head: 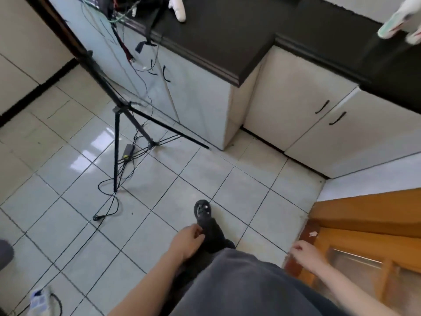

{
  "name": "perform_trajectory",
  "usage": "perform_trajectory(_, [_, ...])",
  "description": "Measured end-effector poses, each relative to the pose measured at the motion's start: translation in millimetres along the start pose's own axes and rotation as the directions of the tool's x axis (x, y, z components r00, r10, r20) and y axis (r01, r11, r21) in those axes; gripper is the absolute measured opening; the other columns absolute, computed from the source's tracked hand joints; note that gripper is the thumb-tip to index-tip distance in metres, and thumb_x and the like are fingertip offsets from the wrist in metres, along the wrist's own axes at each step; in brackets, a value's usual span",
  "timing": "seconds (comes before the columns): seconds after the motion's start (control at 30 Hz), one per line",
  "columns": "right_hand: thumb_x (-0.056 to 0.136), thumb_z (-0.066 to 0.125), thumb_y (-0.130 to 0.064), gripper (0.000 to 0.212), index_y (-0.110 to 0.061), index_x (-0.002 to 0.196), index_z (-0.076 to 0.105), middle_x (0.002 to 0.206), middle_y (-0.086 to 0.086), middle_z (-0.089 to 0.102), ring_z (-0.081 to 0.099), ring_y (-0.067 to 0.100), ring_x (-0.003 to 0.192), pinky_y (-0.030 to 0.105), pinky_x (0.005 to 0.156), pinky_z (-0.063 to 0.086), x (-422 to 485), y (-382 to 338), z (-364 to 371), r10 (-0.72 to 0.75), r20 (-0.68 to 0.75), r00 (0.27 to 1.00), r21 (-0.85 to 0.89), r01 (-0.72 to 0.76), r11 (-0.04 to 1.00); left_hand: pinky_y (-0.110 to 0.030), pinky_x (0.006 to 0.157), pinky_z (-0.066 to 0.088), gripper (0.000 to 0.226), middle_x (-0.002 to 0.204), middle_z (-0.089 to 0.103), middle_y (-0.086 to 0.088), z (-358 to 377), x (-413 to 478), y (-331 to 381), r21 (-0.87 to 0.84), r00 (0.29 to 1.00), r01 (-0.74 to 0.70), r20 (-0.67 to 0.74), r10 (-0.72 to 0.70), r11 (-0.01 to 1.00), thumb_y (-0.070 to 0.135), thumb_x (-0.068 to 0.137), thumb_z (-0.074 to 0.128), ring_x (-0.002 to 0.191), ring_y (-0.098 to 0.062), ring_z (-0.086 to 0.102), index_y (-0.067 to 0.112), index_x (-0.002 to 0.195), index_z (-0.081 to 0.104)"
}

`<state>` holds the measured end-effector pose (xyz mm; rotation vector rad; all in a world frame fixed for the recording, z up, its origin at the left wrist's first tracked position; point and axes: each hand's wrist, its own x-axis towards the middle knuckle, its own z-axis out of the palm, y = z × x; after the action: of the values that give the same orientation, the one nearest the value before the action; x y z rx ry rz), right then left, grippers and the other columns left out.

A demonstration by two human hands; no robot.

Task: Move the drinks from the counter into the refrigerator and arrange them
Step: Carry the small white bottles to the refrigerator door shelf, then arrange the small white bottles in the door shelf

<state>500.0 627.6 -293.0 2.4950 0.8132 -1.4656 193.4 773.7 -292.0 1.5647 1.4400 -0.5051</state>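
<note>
I look down at a tiled floor with both hands low in front of me. My left hand (186,241) hangs over my dark trouser leg, fingers loosely curled, holding nothing. My right hand (306,253) is at the lower right beside a wooden door, fingers loosely bent and empty. The black counter (227,37) runs across the top. At its far right edge stand white bottle-like shapes (396,23), blurred. No refrigerator is in view.
A black tripod (118,124) with trailing cables stands on the floor at the left, by the white cabinets (296,106). A white object (178,8) lies on the counter. The wooden door (369,226) is at the right. My foot (202,212) in a dark slipper steps forward.
</note>
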Motion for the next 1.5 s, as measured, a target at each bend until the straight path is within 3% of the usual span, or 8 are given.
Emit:
perform_trajectory(0.17, [0.095,0.048,-0.023,0.022,-0.01,0.102,0.065,0.109,0.009,0.066,0.061,0.023,0.101,0.035,0.092,0.048,22,8,-24,0.084,0.026,0.996,0.173,-0.087,0.981,-0.023,0.085,0.04,0.031,0.116,0.063,-0.004,-32,63,39,0.12,0.984,0.101,0.133,-0.117,0.988,0.032,0.094,0.051,0.107,-0.02,0.058,0.014,0.119,0.057])
perform_trajectory(0.3, [0.096,0.05,-0.027,0.021,-0.015,0.11,0.062,0.117,0.004,0.063,0.059,0.019,0.107,0.024,0.09,0.042,47,28,-62,0.156,-0.011,0.988,0.272,-0.147,0.951,-0.03,0.066,0.038,0.031,0.074,0.056,-0.017,-67,140,107,0.202,0.969,0.055,0.224,-0.101,0.978,0.016,0.091,0.05,0.073,-0.025,0.055,0.012,0.061,0.047])
perform_trajectory(0.37, [0.096,0.048,-0.025,0.024,-0.013,0.111,0.062,0.117,0.007,0.064,0.059,0.022,0.107,0.023,0.087,0.041,56,38,-92,0.25,0.011,0.968,0.316,-0.241,0.918,-0.029,0.062,0.03,0.037,0.064,0.044,-0.011,-90,177,161,0.217,0.975,-0.001,0.217,-0.047,0.976,0.011,0.09,0.048,0.065,-0.02,0.044,0.011,0.055,0.038])
perform_trajectory(0.6, [0.094,0.05,-0.025,0.013,-0.019,0.097,0.06,0.102,0.003,0.066,0.057,0.018,0.087,0.029,0.084,0.044,90,32,-220,0.454,-0.115,0.883,0.588,-0.308,0.748,-0.035,0.089,0.046,0.03,0.116,0.063,-0.019,-153,260,384,0.252,0.961,-0.238,0.203,0.19,0.938,0.028,0.095,0.049,0.107,-0.033,0.059,0.005,0.113,0.059])
perform_trajectory(0.9, [0.094,0.055,-0.021,0.01,-0.028,0.097,0.062,0.096,-0.017,0.062,0.057,0.003,0.091,0.015,0.075,0.044,134,-31,-366,0.417,-0.485,0.769,0.788,0.176,0.59,-0.017,0.068,0.04,0.021,0.114,0.059,0.002,-177,265,546,0.057,0.816,-0.39,0.484,0.316,0.919,0.027,0.099,0.044,0.096,-0.012,0.058,0.02,0.116,0.054])
perform_trajectory(1.1, [0.095,0.052,-0.021,0.014,-0.033,0.101,0.058,0.095,-0.025,0.057,0.054,-0.011,0.089,0.006,0.073,0.037,171,-59,-503,0.318,-0.686,0.654,0.679,0.42,0.602,-0.026,0.078,0.048,0.011,0.102,0.068,0.002,-201,254,622,-0.145,0.817,-0.553,0.102,0.568,0.821,0.023,0.096,0.051,0.091,-0.012,0.065,0.029,0.095,0.06])
perform_trajectory(1.27, [0.094,0.054,-0.019,0.024,-0.021,0.118,0.057,0.105,-0.014,0.058,0.053,-0.007,0.088,0.009,0.075,0.036,196,-70,-610,0.238,-0.801,0.55,0.56,0.547,0.622,-0.012,0.079,0.042,0.023,0.116,0.058,0.01,-210,254,709,-0.113,0.686,-0.718,-0.277,0.672,0.687,0.03,0.095,0.052,0.095,0.003,0.057,0.028,0.117,0.057])
perform_trajectory(1.5, [0.094,0.056,-0.027,0.038,-0.015,0.128,0.049,0.125,-0.002,0.056,0.053,0.01,0.114,0.027,0.092,0.044,228,-73,-696,0.079,-0.902,0.424,0.347,0.605,0.717,-0.027,0.103,0.036,0.054,0.146,0.032,0.003,-190,272,809,0.083,0.508,-0.82,-0.349,0.787,0.566,0.03,0.096,0.05,0.128,-0.012,0.039,0.027,0.146,0.03])
